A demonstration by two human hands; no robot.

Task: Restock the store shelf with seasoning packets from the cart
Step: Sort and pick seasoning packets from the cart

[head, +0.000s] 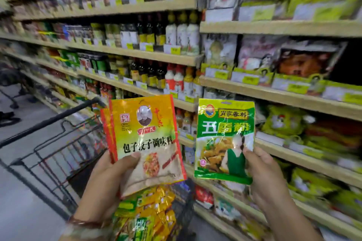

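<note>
The left hand (109,178) holds orange seasoning packets (145,139); the right hand (264,174) pinches 1 green five-spice packet (225,139). Both are up in front of the store shelf (274,94), not on it yet. Many packets wait in the cart (58,143), so most work is left.

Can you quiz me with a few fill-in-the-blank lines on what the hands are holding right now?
1. The left hand grips the ____ and red packets.
2. The right hand pinches a single ____ packet by its lower right corner.
3. More packets lie piled in the ____ below the left hand.
4. Bottles stand on the shelves to the ____ of the right hand's packet.

Missing words: orange; green; cart; left
</note>
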